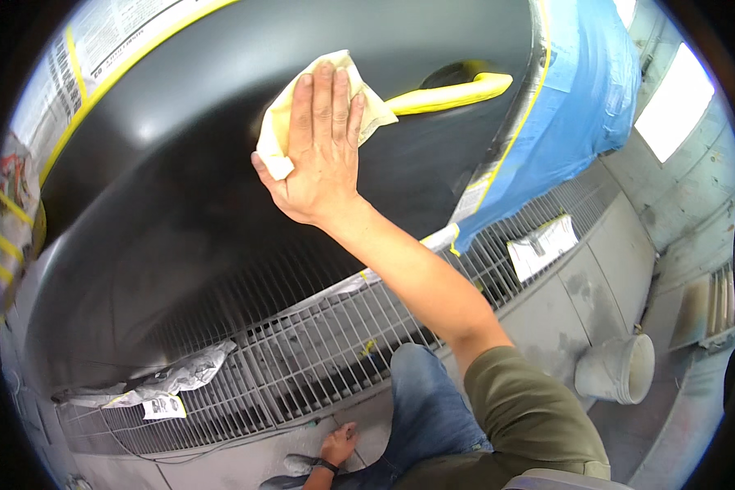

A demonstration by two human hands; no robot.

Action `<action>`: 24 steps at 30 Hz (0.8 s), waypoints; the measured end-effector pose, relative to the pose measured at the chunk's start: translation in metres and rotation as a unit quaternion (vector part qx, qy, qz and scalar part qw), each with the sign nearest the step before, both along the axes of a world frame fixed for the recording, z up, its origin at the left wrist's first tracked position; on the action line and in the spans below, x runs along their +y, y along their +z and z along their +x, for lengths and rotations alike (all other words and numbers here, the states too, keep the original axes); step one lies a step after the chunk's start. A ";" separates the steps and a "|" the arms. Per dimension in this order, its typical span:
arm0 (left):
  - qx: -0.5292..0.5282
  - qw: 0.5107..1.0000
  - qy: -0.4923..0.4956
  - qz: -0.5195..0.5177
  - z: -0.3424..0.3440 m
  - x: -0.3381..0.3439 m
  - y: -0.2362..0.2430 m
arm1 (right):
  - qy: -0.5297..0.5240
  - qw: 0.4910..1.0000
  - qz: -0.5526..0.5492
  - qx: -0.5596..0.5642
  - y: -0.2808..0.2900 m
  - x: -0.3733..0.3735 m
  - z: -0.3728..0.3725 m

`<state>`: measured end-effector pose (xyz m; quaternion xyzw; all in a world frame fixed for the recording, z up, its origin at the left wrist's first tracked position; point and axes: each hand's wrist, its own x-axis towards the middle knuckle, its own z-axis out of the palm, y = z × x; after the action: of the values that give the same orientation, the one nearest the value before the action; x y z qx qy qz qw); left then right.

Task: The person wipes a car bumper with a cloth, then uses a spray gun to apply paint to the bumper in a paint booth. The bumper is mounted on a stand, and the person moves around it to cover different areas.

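Observation:
My right hand (322,147) lies flat on a pale yellow wiping cloth (367,110), pressing it against a glossy black car body panel (188,196). Its fingers are stretched out with the thumb apart at the left, and cloth edges show around them. Just right of the cloth is a door handle (449,96) covered in yellow masking. Down low, by my jeans, hangs my left hand (340,445) with a dark wristband. Its fingers look loosely curled, and nothing shows in them; it is away from the panel.
Blue masking sheet (580,82) covers the right end, and yellow-taped printed paper (98,57) the upper left. Below the panel runs a metal floor grating (302,359), with a sheet of paper (541,247) on it. A whitish bucket (612,369) stands right. Crumpled masking film (175,371) hangs along the lower edge.

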<state>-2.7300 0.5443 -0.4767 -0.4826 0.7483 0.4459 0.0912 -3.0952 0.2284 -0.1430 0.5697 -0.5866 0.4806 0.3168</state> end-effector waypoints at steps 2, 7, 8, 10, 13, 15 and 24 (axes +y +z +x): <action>0.001 0.999 0.048 -0.016 -0.002 -0.012 -0.028 | 0.027 0.995 -0.038 0.087 -0.028 0.002 -0.007; -0.034 0.997 0.019 -0.062 -0.024 -0.014 -0.041 | -0.123 0.962 -0.027 0.241 -0.079 0.044 -0.103; -0.025 0.997 0.028 -0.073 -0.032 -0.009 -0.034 | -0.057 0.986 0.001 0.154 -0.077 0.055 -0.131; -0.018 0.997 0.034 -0.069 -0.045 -0.001 -0.017 | -0.087 0.994 -0.008 0.063 -0.065 0.059 -0.164; -0.022 0.998 -0.013 -0.063 -0.058 0.004 -0.004 | -0.071 0.994 -0.010 0.081 -0.053 0.054 -0.177; -0.037 0.993 -0.080 -0.079 -0.058 0.006 -0.004 | -0.010 0.981 -0.042 0.189 -0.057 0.051 -0.175; 0.018 0.992 -0.032 -0.119 -0.053 0.013 -0.016 | 0.029 0.980 -0.001 0.195 -0.086 0.045 -0.172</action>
<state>-2.7825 0.5569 -0.4925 -0.4581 0.8126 0.3587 0.0340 -3.2673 0.2736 -0.2295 0.6690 -0.4966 0.3692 0.4118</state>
